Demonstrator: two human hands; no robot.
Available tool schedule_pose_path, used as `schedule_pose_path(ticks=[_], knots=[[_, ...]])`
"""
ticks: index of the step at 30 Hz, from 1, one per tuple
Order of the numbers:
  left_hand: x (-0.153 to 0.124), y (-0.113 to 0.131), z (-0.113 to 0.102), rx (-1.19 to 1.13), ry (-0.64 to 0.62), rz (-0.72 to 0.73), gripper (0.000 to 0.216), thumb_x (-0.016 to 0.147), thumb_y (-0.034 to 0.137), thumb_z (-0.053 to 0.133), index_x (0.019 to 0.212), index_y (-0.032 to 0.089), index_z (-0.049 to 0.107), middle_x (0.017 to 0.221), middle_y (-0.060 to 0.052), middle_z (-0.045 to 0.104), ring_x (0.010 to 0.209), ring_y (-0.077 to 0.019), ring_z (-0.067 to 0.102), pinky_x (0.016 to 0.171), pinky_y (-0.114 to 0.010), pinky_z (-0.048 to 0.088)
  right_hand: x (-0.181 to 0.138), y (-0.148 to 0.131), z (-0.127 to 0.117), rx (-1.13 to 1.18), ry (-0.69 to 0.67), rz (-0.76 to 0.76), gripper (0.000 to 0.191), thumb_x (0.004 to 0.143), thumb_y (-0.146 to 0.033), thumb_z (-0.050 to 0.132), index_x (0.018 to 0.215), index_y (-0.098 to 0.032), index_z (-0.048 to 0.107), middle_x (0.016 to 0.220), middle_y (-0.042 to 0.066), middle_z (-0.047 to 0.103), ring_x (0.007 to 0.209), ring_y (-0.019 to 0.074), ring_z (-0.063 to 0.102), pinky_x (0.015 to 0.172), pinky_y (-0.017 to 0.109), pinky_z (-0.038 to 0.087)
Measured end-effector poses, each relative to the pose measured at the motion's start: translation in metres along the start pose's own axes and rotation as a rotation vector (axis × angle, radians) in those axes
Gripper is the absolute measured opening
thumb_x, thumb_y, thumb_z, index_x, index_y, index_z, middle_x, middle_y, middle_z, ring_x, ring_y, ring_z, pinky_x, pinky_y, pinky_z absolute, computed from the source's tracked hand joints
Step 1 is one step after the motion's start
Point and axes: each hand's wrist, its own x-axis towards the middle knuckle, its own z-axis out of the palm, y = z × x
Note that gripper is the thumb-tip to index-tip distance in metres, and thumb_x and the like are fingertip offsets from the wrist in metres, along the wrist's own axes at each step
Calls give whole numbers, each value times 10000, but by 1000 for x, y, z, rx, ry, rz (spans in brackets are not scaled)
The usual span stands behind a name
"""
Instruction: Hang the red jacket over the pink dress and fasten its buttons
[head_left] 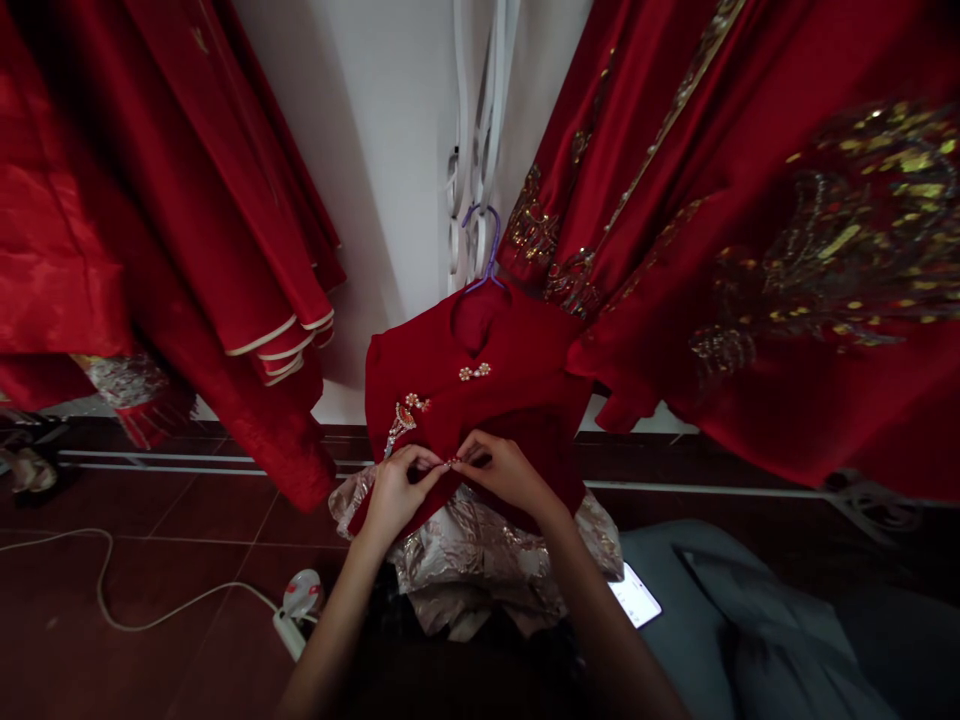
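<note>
A sleeveless-looking red top (487, 410) hangs in front of me on a purple hanger (493, 255). A beaded fastener (475, 372) sits below its neckline, and a jewelled ornament (403, 418) lies on its left side. At the lower front, my left hand (399, 488) and my right hand (508, 472) meet fingertip to fingertip. Both pinch a small beaded fastener (453, 463), mostly covered by the fingers. Beneath the top spreads a pale, shiny patterned fabric (480, 550).
Red garments (262, 230) hang at left, and sequinned red garments (750, 250) at right. White metal scrollwork (480, 120) stands against the wall. A lit phone (636, 597) lies by grey-blue fabric (697, 600). A power strip (289, 632) with a cable (169, 615) rests at lower left.
</note>
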Motion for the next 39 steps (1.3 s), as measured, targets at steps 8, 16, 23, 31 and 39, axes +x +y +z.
schedule_pose_path(ticks=[8,16,23,31,39], knots=[[6,4,4,-415,6,-191,254,688,308,723,852,148,613,757,-26,668,694,-117,623,696,-230,505,-3,-4,-8,136,-38,-12,186,762,-340,648,805,-182,559,779,10,631,724,135,605,645,247,474],[48,15,6,-859,152,-475,329,701,357,710,915,112,664,749,-46,698,626,-108,641,655,-225,520,-8,-13,-21,233,-149,-31,110,753,-194,618,780,-184,512,736,-24,550,670,101,514,620,225,409],[64,12,14,-1158,255,-610,164,741,240,688,858,127,671,880,-53,715,733,-88,659,708,-180,505,-6,-10,-15,234,-153,-42,138,761,-249,625,788,-186,506,767,-13,564,674,107,514,620,235,407],[68,8,19,-1232,338,-564,154,821,278,605,886,147,653,926,-57,709,768,-88,666,721,-177,521,-6,-9,-14,181,-146,-15,171,758,-300,634,777,-193,503,756,-7,573,676,119,532,628,245,429],[69,-3,26,-1170,425,-598,176,704,167,720,867,107,692,862,-71,726,758,-116,681,765,-220,534,-6,-11,-15,182,-154,-32,154,760,-281,626,772,-195,499,733,-18,557,674,115,521,637,242,426]])
